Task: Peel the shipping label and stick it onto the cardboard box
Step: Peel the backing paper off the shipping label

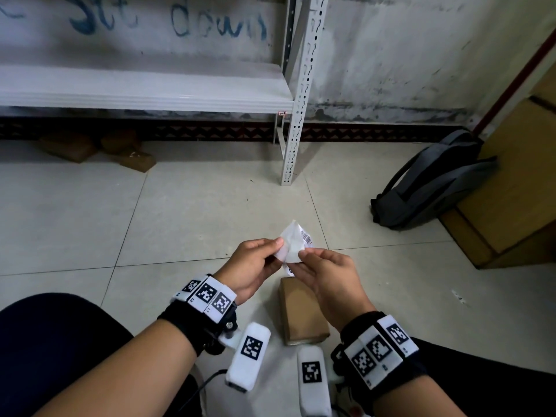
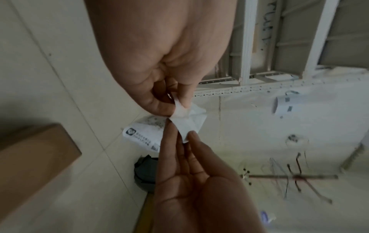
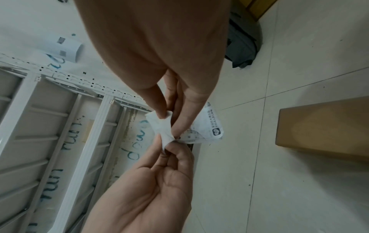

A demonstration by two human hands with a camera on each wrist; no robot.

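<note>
Both hands are pinching the shipping label, held up in the air above the floor: the left hand is nipping a white corner between thumb and forefinger from the nine o'clock side, and the right hand is gripping the paper's edge between thumb and fingertips from the three o'clock side. In the left wrist view the white strip is stretching between the two pinches while the printed part of the sheet is hanging below the fingers, so the layers are parting, though I cannot tell which layer is which.

Off at two o'clock a grey backpack is leaning against a wooden cabinet. At twelve o'clock a white metal shelving rack is standing against the wall. Straight down at six o'clock from the label, the cardboard box is lying flat on the floor tiles, just under the right hand and not touching the label.
</note>
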